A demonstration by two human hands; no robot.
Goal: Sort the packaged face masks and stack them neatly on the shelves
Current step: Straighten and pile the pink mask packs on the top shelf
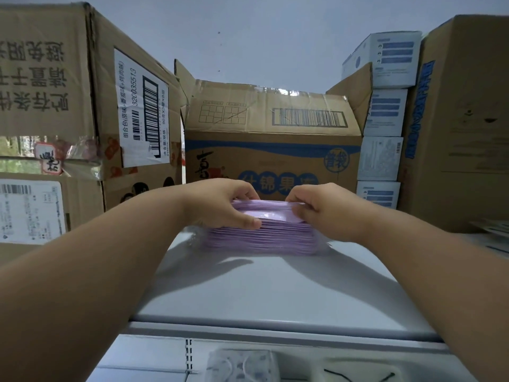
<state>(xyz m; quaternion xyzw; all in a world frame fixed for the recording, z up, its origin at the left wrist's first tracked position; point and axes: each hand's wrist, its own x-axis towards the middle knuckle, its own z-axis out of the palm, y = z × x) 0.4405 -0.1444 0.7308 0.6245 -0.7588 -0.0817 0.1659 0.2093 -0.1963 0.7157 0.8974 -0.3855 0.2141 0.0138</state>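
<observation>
Both our hands are clamped on the purple mask stack (pixel 261 232), left hand (pixel 220 205) and right hand (pixel 327 210) at either end, seating it on the shelf (pixel 275 288). Next, squaring its edges, short of the open carton (pixel 272 139) beyond.

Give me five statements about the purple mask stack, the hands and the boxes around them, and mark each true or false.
1. Both hands hold the stack of purple mask packs. True: the left hand and the right hand grip its top from either side.
2. The stack hangs in the air above the shelf. False: it rests on the white shelf top.
3. A cardboard box with blue print stands right behind the stack. True.
4. The white and blue cartons are stacked on the left. False: they stand on the right, between two cardboard boxes.
5. The packs in the stack are green. False: they are purple.
</observation>
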